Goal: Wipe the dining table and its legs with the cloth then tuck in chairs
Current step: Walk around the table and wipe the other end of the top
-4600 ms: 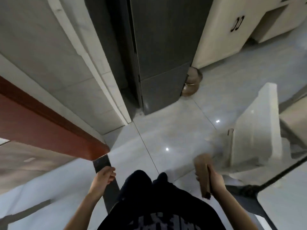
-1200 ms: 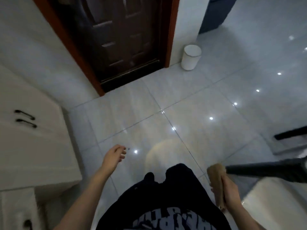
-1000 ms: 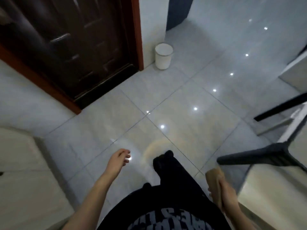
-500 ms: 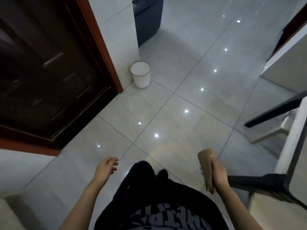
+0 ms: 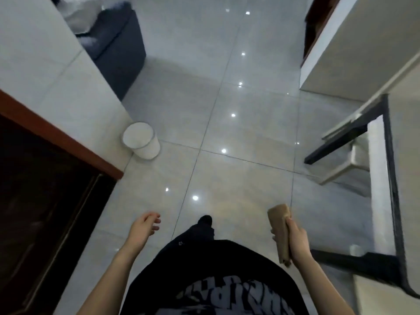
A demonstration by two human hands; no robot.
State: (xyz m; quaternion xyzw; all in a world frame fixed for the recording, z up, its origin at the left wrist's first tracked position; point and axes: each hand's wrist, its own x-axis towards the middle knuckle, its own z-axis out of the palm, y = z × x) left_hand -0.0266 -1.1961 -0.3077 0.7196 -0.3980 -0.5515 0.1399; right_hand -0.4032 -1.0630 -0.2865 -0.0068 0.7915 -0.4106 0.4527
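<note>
On a glossy tiled floor [image 5: 238, 133], the view has swung off the dark door [image 5: 45, 201] toward the dark-framed table [image 5: 393, 189] at right, right hand [image 5: 297, 239] gripping the folded brown cloth [image 5: 280, 226], left hand [image 5: 144, 226] empty and loosely curled, wiping seemingly next.

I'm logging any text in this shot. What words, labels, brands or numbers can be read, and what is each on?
T-shirt: pale block lettering on the black cloth, upside down to the camera and blurred; not readable.
Trousers: a tiny pale mark, too small to read.
Cloth and bin: no text shows.
</note>
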